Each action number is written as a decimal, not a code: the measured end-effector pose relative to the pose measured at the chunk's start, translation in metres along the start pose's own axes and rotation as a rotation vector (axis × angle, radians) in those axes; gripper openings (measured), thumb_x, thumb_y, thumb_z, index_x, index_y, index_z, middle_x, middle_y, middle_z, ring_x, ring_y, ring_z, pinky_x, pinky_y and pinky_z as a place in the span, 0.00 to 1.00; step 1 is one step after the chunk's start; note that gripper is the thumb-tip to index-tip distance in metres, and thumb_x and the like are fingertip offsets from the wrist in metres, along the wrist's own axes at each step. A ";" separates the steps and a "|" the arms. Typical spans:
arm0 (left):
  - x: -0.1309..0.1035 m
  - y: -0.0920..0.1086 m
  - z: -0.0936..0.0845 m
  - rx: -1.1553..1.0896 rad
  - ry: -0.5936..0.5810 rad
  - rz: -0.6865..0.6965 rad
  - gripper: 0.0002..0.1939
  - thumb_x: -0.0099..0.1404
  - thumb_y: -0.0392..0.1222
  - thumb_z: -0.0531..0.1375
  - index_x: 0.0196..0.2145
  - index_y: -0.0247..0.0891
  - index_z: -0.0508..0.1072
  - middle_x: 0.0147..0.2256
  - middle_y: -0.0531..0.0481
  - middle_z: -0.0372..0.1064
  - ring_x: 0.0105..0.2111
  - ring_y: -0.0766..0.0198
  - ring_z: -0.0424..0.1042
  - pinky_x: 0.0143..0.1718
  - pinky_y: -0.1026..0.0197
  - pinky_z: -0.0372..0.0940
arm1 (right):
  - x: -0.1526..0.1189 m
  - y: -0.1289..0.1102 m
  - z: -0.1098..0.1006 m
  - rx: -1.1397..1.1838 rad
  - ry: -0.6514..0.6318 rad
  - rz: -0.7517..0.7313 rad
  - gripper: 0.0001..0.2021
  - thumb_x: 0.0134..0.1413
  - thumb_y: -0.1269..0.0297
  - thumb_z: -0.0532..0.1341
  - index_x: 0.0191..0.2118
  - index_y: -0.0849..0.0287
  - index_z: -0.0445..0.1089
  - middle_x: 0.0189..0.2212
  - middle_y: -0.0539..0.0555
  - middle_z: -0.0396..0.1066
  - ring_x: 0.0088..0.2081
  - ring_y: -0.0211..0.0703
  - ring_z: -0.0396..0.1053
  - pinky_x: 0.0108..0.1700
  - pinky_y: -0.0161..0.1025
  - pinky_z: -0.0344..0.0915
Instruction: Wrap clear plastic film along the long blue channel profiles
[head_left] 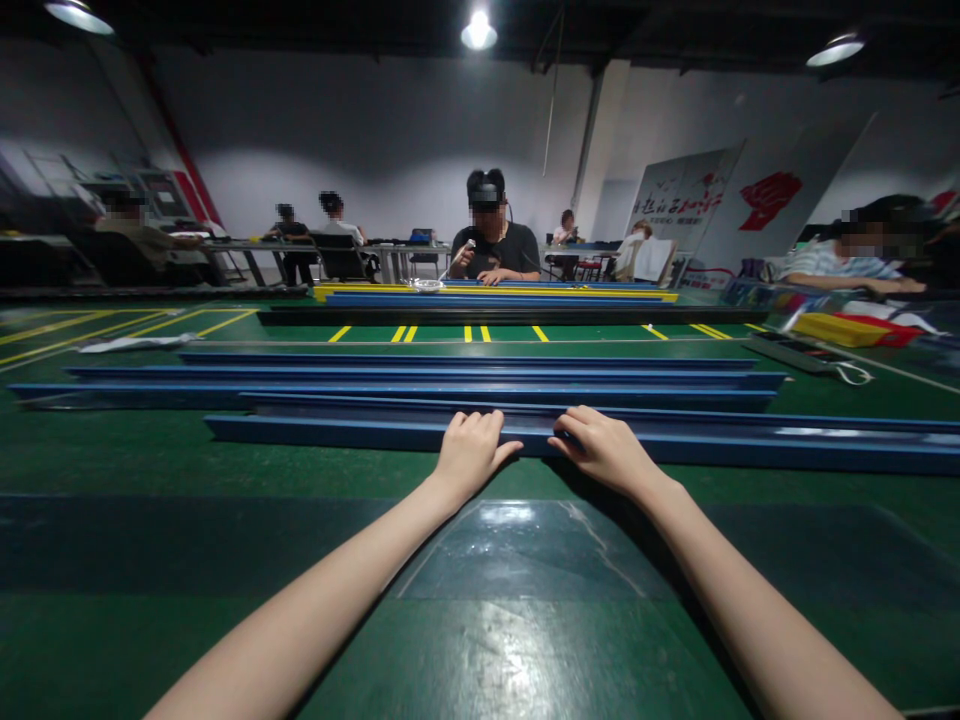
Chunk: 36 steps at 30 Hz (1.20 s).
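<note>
The nearest of several long blue channel rails lies across the green table in front of me. My left hand is over its middle, fingers curled into the channel and thumb stretched out along the near wall. A short way to the right, my right hand grips the same rail with bent fingers, its thumb at the near side. The fingertips of both hands are partly hidden inside the channel. More blue rails lie parallel just beyond.
Clear plastic sheets lie flat before me. Farther off are a black rail, a yellow rail and a seated person across the table. A grey tool-like strip and a yellow tray sit at right.
</note>
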<state>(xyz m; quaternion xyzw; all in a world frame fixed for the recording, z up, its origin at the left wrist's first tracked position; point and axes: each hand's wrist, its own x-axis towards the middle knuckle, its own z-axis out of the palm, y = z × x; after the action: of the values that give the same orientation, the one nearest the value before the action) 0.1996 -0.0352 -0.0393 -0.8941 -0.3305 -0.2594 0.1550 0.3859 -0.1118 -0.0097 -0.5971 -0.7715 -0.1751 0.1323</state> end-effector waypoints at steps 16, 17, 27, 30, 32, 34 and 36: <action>0.000 0.000 0.001 -0.008 0.004 -0.002 0.17 0.60 0.55 0.50 0.31 0.36 0.64 0.28 0.48 0.68 0.30 0.60 0.65 0.32 0.59 0.52 | 0.000 0.001 0.001 0.009 0.011 -0.010 0.10 0.55 0.61 0.50 0.32 0.59 0.65 0.30 0.54 0.66 0.33 0.39 0.63 0.30 0.33 0.56; 0.000 0.000 0.001 -0.005 0.004 -0.001 0.17 0.60 0.54 0.50 0.31 0.36 0.64 0.28 0.48 0.68 0.30 0.60 0.65 0.32 0.59 0.52 | 0.000 0.000 0.001 0.010 0.012 -0.010 0.10 0.55 0.61 0.50 0.32 0.59 0.65 0.30 0.54 0.66 0.33 0.39 0.63 0.30 0.33 0.56; 0.000 0.000 0.001 0.004 0.003 0.000 0.18 0.60 0.55 0.50 0.31 0.35 0.64 0.28 0.48 0.68 0.30 0.60 0.65 0.32 0.59 0.52 | 0.000 0.000 0.000 0.011 0.008 -0.008 0.10 0.56 0.61 0.50 0.32 0.59 0.65 0.30 0.54 0.67 0.33 0.39 0.63 0.31 0.33 0.56; 0.000 0.000 0.001 0.005 0.011 0.003 0.18 0.60 0.55 0.50 0.31 0.35 0.64 0.28 0.48 0.68 0.30 0.60 0.65 0.32 0.59 0.52 | 0.000 0.001 0.001 0.001 0.009 -0.012 0.10 0.56 0.61 0.50 0.32 0.59 0.65 0.30 0.54 0.66 0.33 0.39 0.63 0.30 0.33 0.56; 0.000 0.000 0.002 0.004 0.015 0.006 0.18 0.60 0.55 0.50 0.31 0.35 0.64 0.27 0.48 0.68 0.30 0.60 0.65 0.32 0.59 0.52 | 0.000 0.001 0.001 -0.003 0.009 -0.014 0.10 0.56 0.61 0.50 0.32 0.59 0.65 0.30 0.54 0.66 0.33 0.39 0.63 0.30 0.33 0.56; 0.000 0.000 0.002 0.002 0.018 0.007 0.18 0.60 0.55 0.49 0.31 0.35 0.64 0.28 0.48 0.68 0.30 0.60 0.65 0.32 0.59 0.52 | 0.000 0.001 0.001 -0.004 0.005 -0.012 0.10 0.56 0.61 0.50 0.32 0.59 0.65 0.30 0.53 0.66 0.33 0.39 0.62 0.31 0.33 0.56; 0.000 0.000 0.002 -0.002 0.018 0.007 0.18 0.60 0.55 0.50 0.31 0.35 0.64 0.28 0.48 0.68 0.30 0.60 0.65 0.32 0.59 0.52 | 0.000 0.001 0.001 -0.004 0.002 -0.007 0.10 0.55 0.61 0.50 0.32 0.59 0.65 0.30 0.53 0.66 0.32 0.39 0.62 0.31 0.33 0.56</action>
<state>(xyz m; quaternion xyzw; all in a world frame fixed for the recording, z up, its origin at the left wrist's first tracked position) 0.2000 -0.0339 -0.0413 -0.8931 -0.3258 -0.2671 0.1580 0.3867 -0.1114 -0.0106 -0.5946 -0.7731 -0.1775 0.1314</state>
